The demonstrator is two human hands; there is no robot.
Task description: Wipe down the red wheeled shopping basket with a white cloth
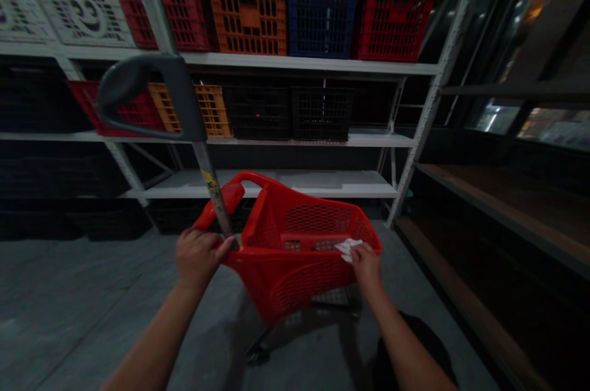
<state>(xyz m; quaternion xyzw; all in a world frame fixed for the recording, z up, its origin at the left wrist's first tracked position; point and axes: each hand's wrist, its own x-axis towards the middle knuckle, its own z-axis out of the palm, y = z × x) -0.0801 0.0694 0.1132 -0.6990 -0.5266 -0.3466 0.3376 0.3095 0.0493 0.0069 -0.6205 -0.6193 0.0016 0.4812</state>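
A red plastic shopping basket on wheels (299, 268) stands on the floor right in front of me. My left hand (197, 257) is closed around the near rim of the basket, at the foot of its metal pull rod. That rod rises to a grey loop handle (138, 93). My right hand (365, 263) is closed on a white cloth (348, 247) and presses it against the basket's right rim. A red carry handle (244, 181) arches over the basket's far side.
Metal shelving (299, 64) fills the wall ahead, holding red, orange, blue and black plastic crates (246, 16). White lattice crates (78, 7) sit top left. Wooden shelves (498, 206) run along the right. Grey concrete floor (69, 299) stretches to the left.
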